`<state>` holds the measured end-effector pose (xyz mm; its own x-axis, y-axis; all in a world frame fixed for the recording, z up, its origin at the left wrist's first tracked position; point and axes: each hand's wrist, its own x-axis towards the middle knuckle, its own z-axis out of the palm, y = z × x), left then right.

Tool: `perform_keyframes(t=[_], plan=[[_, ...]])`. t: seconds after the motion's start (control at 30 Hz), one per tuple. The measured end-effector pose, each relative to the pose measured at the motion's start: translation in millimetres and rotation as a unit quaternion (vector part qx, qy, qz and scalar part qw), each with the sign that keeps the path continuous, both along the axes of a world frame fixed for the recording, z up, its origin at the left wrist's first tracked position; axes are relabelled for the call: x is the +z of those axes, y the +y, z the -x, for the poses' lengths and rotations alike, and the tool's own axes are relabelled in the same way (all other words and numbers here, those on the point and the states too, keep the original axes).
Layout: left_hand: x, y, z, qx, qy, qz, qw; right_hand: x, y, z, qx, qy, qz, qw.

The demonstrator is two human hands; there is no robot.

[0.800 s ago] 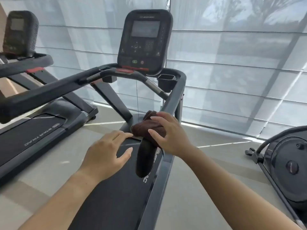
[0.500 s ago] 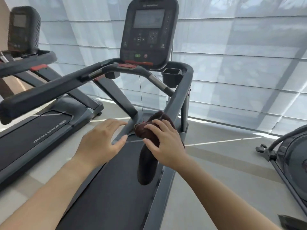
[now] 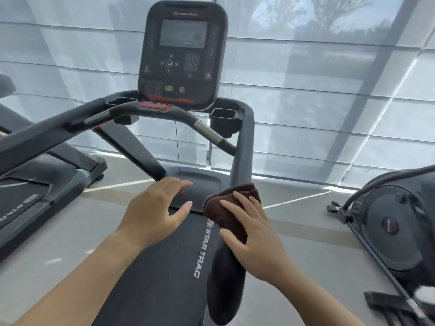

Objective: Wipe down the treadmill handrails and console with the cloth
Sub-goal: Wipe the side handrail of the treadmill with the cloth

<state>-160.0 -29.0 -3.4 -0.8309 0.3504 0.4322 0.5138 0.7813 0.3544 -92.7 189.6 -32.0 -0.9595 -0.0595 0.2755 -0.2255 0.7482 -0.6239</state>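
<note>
I stand at a dark grey treadmill. Its console rises at the top middle, with a screen, a keypad and green and red buttons. The right handrail slopes down toward me, and its rounded end is near the bottom. My right hand presses a dark brown cloth around this rail, fingers wrapped over it. My left hand hovers open and empty above the belt, left of the cloth. The left handrail runs out to the left edge. A curved front bar crosses below the console.
A second treadmill stands at the left. Another exercise machine with a round black housing is at the right, a pedal low beside it. Sheer blinds cover the windows behind. Grey floor lies between the machines.
The view has shifted, so the console sits centred and closer. My right hand with the cloth has slid up along the right handrail. My left hand has drawn away from the cloth.
</note>
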Motion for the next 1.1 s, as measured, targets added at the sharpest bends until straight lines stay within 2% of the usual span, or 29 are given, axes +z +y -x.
perform_keyframes(t=[0.1, 0.17, 0.3, 0.4, 0.47, 0.53, 0.63, 0.77, 0.83, 0.97, 1.1], plan=[[2, -8, 27, -0.064, -0.011, 0.023, 0.998, 9, -7, 11, -0.047, -0.042, -0.003, 0.998], [14, -14, 44, -0.113, -0.023, 0.043, 0.992, 16, -18, 16, -0.113, -0.08, -0.019, 0.99], [51, -23, 64, -0.208, -0.074, 0.085, 0.972, 28, -45, 10, -0.247, -0.17, -0.063, 0.952], [71, -22, 67, -0.264, -0.082, 0.117, 0.954, 34, -61, 2, -0.255, -0.178, -0.109, 0.944], [78, -21, 68, -0.285, -0.098, 0.117, 0.946, 35, -71, -7, -0.223, -0.174, -0.167, 0.945], [81, -18, 68, -0.301, -0.123, 0.117, 0.938, 38, -75, -14, -0.196, -0.177, -0.185, 0.947], [82, -9, 73, -0.33, -0.133, 0.124, 0.926, 46, -79, -9, -0.249, -0.188, -0.145, 0.939], [81, 14, 87, -0.355, -0.144, 0.13, 0.914, 38, -104, -6, -0.432, -0.216, -0.154, 0.862], [80, 26, 96, -0.359, -0.155, 0.134, 0.911, 34, -113, -7, -0.484, -0.206, -0.15, 0.837], [76, 55, 108, -0.378, -0.168, 0.153, 0.898, 28, -103, 3, -0.49, -0.184, -0.112, 0.844], [65, 77, 124, -0.385, -0.156, 0.169, 0.894, 29, -73, 21, -0.459, -0.192, -0.008, 0.868]])
